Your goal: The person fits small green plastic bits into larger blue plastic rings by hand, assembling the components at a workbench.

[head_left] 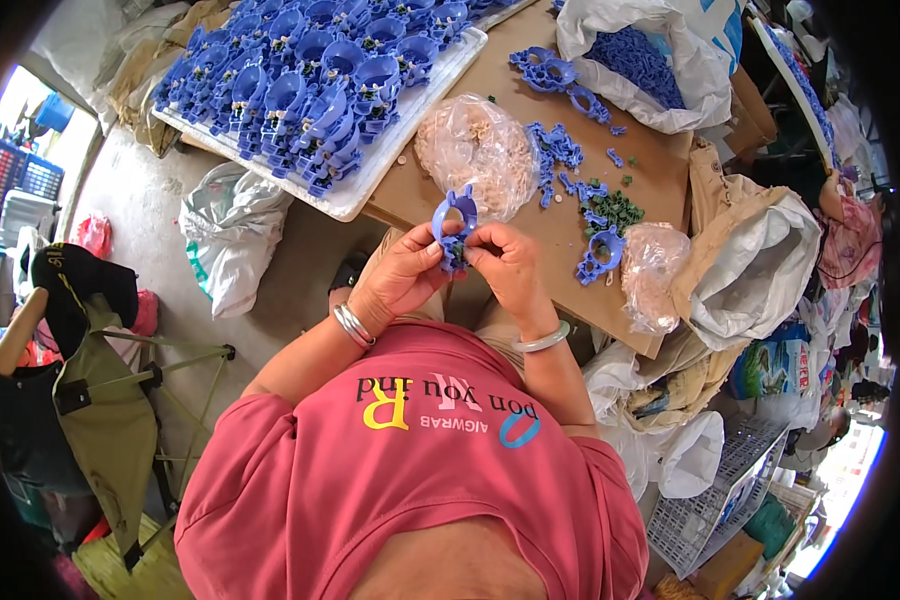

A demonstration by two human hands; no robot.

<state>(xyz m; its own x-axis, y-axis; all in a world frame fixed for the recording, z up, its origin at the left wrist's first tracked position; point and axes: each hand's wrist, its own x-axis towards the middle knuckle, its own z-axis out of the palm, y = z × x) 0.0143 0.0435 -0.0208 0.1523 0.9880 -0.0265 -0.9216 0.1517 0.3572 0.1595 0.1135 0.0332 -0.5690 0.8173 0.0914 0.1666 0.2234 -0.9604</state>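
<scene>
Between my two hands, just off the table's near edge, is a blue plastic part (455,212) with a round ring at its top. My left hand (402,270) pinches the lower left of it. The fingers of my right hand (510,265) are closed on its lower right side, where small dark green bits show. A clear bag of small pale pink pieces (478,150) lies just beyond my hands. To the right on the table are a loose blue ring part (601,252), a small heap of green pieces (618,208) and blue pieces (555,150).
A white tray (370,195) piled with blue ring parts sits at the far left. At the far right stands a white sack (595,100) of blue pieces. Another pale-pink bag (653,262) lies near an open sack (760,270). A folding chair (110,430) stands left.
</scene>
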